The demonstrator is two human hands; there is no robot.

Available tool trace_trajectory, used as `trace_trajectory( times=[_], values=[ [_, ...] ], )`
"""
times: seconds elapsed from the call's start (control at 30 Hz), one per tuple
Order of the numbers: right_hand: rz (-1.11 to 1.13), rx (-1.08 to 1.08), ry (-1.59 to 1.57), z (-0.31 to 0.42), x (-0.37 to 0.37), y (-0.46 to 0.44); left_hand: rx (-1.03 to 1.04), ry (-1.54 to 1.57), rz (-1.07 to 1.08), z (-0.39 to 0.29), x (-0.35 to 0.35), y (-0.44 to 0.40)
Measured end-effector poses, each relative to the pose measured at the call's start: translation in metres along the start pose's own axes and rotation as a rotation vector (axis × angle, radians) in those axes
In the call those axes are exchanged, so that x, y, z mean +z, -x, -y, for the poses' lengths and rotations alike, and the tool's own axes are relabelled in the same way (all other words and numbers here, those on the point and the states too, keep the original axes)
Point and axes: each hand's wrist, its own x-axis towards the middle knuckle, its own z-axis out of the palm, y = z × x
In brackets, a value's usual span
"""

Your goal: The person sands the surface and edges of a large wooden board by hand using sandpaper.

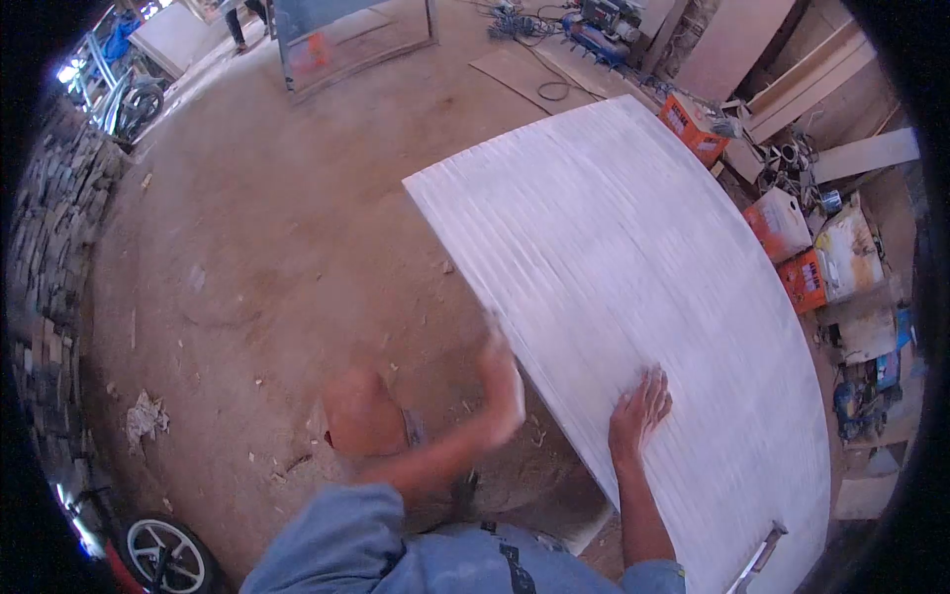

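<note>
A large, whitish, grooved panel [633, 267] stretches from in front of me to the right. My right hand [641, 408] lies flat on its top face near the left edge, fingers stretched out and dusty white. At the panel's left edge is my left hand [503, 371], smeared by motion. I cannot make out its fingers or whether it holds anything. Toward the near right end, a slim metal tool [757, 562] with a dark head rests on the panel, partly cut off by the view.
Orange-and-white boxes [779, 223] and scattered tools line the right side. Stacked wood pieces [59, 267] form the left wall. A framed panel [356, 45] stands at the back. A wheel [166, 556] is at lower left. Crumpled paper [146, 418] lies on the dirt floor.
</note>
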Motion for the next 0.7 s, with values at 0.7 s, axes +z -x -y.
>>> trace_trajectory(
  times=[0.7],
  values=[
    [-0.307, 0.633, -0.011, -0.393, -0.023, 0.286, 0.029, 0.147, 0.059, 0.037, 0.019, 0.101]
  ],
)
